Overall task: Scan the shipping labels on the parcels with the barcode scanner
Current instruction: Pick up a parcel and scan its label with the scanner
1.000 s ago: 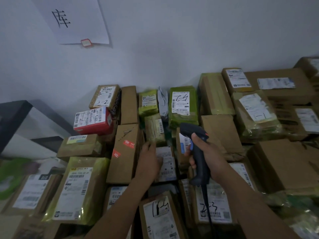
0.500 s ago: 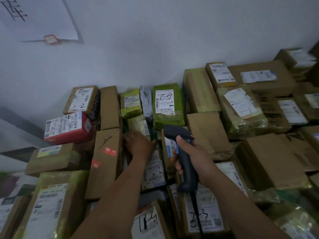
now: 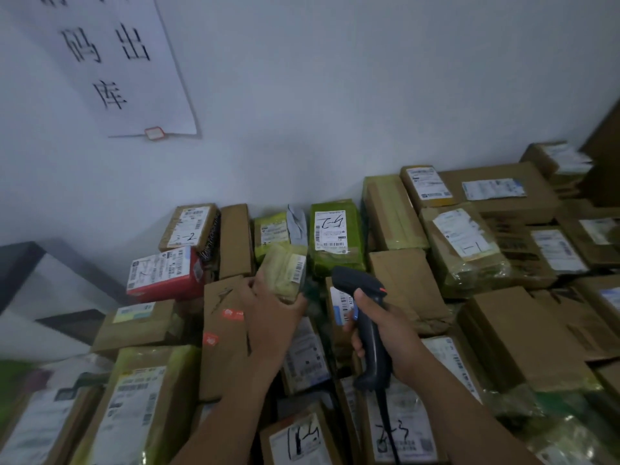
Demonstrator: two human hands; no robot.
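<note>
- Where parcels (image 3: 523,333) crowd the lower frame, I log the left hand (image 3: 268,313), centre, grasping a small green-wrapped parcel (image 3: 280,275), barcode label (image 3: 298,267) on its right edge.
- Right hand (image 3: 394,340), just right: clenched round the barcode scanner (image 3: 367,317).

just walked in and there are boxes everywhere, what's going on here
A person is working through a pile of brown cardboard boxes and green-wrapped parcels stacked against a white wall. The left hand grips a small pale green plastic-wrapped parcel with a barcode label on its side. The right hand holds a black handheld barcode scanner by its grip, its head aimed towards that parcel. No scan beam shows on the label.
</note>
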